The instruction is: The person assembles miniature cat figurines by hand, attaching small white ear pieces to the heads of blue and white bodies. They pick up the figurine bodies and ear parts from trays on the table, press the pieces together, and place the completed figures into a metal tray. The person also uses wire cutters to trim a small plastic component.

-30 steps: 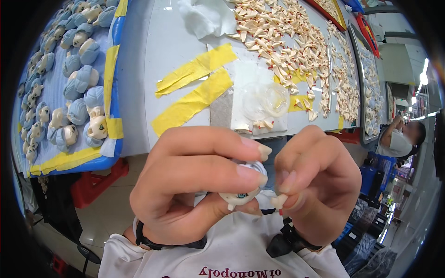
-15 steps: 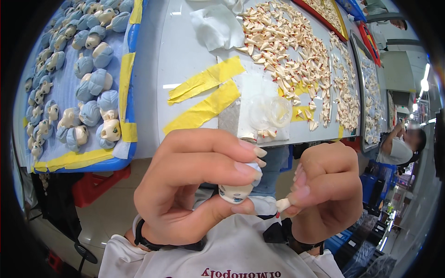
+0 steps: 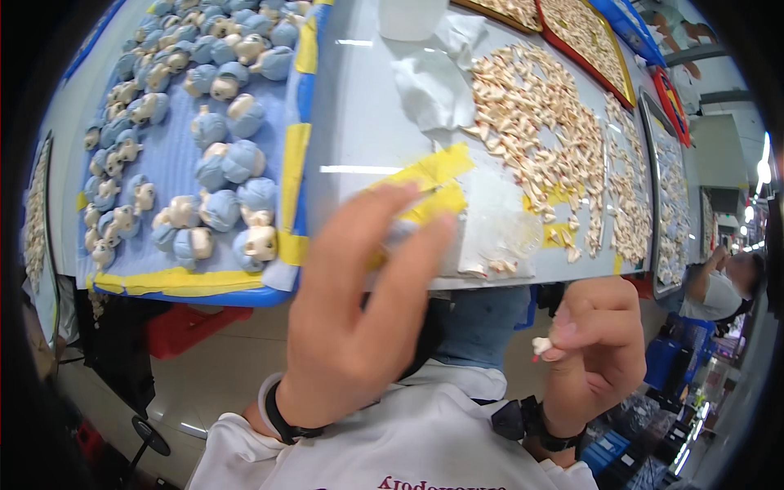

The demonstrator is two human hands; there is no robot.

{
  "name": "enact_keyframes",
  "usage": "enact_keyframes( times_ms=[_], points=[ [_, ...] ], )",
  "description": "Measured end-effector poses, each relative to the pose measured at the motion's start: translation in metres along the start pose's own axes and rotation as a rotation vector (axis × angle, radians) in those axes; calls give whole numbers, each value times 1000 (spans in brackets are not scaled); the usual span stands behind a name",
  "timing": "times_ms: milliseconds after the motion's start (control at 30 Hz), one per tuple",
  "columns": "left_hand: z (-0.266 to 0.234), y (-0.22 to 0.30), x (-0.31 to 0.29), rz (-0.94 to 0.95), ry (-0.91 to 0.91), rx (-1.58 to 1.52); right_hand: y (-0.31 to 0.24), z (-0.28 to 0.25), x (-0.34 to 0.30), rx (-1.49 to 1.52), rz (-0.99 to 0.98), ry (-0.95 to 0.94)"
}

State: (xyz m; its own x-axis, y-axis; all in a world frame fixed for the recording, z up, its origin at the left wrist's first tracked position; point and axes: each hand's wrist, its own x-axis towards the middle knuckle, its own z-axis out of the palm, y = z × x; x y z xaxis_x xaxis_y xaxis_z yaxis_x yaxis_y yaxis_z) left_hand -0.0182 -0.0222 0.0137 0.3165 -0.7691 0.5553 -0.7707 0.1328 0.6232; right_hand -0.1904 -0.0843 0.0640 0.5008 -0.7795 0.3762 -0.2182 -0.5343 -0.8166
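My left hand (image 3: 359, 310) is smeared by motion over the front edge of the table, its fingers stretching toward strips of yellow tape (image 3: 445, 166). Whether anything sits beneath those fingers is hidden. My right hand (image 3: 600, 339) pinches a small cream plastic piece with a red tip (image 3: 541, 346) between thumb and fingertips, just in front of the table edge. On the table, a heap of similar cream pieces (image 3: 531, 106) spreads toward the right. Left of my left hand, doll heads with light-blue hair (image 3: 220, 210) lie on a cloth-lined blue tray (image 3: 278, 296).
A white pad with clear plastic film (image 3: 490, 233) lies at the table's front edge. A crumpled pale cloth (image 3: 433, 88) lies farther back. Red-rimmed tray (image 3: 608, 77) and metal tray of blue pieces (image 3: 670, 204) stand to the right. Another person (image 3: 719, 290) sits at far right.
My left hand, which held a blue-haired doll head, has moved up over the tape; the head no longer shows in it. My right hand still pinches its cream piece, slightly farther right.
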Motion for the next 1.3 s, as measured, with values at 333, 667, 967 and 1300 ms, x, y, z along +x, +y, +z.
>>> enact_keyframes(
  times_ms=[333,667,967,1300],
  points=[
    [-75,-45,42,-202,-245,276,8,-12,-3,21,13,84],
    [-97,-64,41,-268,-150,489,13,-25,-7,-41,50,131],
    [-124,-72,33,-327,240,136,14,-33,-2,-66,-7,129],
    [-49,5,-4,-475,4,-1068,0,-16,2,79,-6,86]
  ],
)
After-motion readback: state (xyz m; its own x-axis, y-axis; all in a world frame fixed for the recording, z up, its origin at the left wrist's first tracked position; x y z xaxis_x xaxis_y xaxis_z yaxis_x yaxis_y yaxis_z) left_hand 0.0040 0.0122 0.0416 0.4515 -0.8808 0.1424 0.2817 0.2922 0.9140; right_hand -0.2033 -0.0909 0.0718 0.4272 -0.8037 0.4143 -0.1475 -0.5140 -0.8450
